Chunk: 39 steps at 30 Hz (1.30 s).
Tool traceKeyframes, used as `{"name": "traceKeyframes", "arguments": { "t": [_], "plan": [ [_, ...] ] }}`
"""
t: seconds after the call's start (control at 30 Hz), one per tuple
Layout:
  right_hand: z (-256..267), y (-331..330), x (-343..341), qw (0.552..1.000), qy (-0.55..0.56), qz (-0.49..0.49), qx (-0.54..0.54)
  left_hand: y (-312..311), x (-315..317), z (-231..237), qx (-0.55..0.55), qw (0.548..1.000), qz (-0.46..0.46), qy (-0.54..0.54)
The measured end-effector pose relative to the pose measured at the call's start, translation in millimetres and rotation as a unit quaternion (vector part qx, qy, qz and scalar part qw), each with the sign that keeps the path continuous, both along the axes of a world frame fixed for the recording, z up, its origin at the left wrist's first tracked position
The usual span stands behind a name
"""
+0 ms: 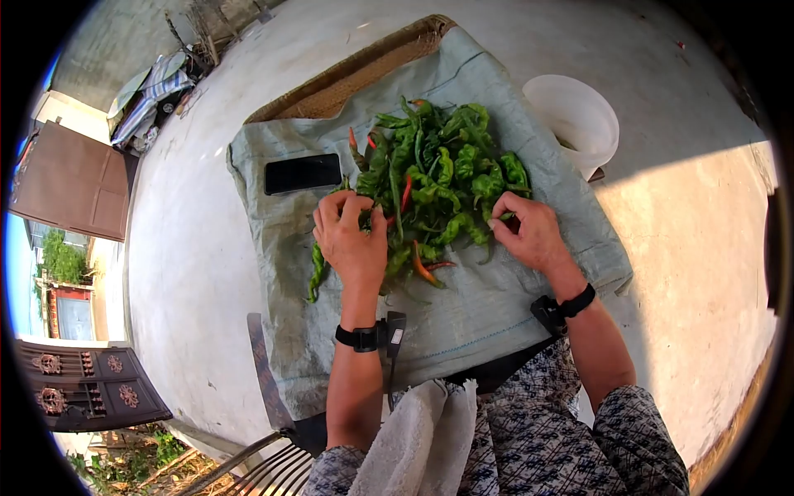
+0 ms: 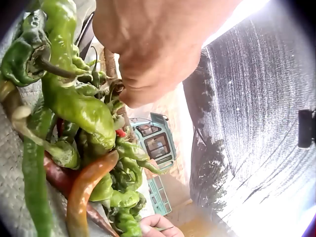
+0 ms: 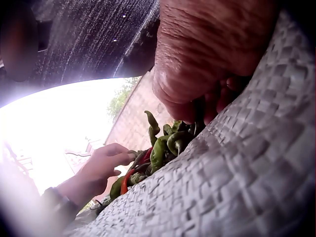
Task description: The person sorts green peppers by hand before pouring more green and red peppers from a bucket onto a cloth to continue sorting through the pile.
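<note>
1. Peppers [image 1: 466, 163] lie heaped on the sack [image 1: 496, 310]; how much is done, I cannot tell.
2. Left hand [image 1: 351, 244]: fingers bent at the peppers, grip unclear.
3. Right hand [image 1: 536, 236] pinches a pepper [image 1: 506, 216].

One phone [image 1: 303, 174], one bucket [image 1: 583, 103], one sheet [image 1: 471, 310], one basket [image 1: 356, 83], one towel [image 1: 409, 442], two wristbands [image 1: 356, 338] [image 1: 579, 302]; peppers [image 1: 447, 194], piled, too many to count.
</note>
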State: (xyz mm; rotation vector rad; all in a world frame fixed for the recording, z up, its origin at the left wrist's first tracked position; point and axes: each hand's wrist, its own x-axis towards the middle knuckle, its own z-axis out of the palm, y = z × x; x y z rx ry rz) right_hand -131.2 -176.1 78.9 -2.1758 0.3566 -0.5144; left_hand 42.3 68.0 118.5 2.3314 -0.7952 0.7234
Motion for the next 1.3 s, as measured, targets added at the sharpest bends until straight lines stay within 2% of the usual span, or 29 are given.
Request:
{"name": "traceKeyframes", "arguments": {
  "t": [0.2,0.23,0.53,0.73,0.9,1.0,1.07,1.3],
  "plan": [
    [4,0,-1,1.000,0.006,-0.002,-0.014,6,4,22,-0.160,0.986,-0.041,0.023],
    [3,0,0,1.000,0.007,-0.002,-0.016,7,8,22,-0.160,0.986,-0.045,0.001],
    [1,0,0,1.000,-0.012,0.000,-0.022,3,3,31,-0.239,0.955,-0.094,0.147],
    [1,-1,0,1.000,-0.012,-0.002,-0.017,-1,2,32,-0.430,0.847,-0.195,0.246],
    [4,0,-1,1.000,0.012,-0.008,0.013,-8,-12,36,-0.506,0.723,-0.286,0.374],
    [2,-1,-3,0.999,-0.022,-0.001,0.049,-22,-25,23,-0.521,0.656,-0.322,0.441],
    [1,-2,-3,0.993,-0.050,-0.004,0.110,-33,-39,17,-0.529,0.635,-0.279,0.488],
    [-6,-7,-6,0.972,-0.097,-0.007,0.216,-48,-53,-14,-0.489,0.640,-0.268,0.529]
  ]
}}
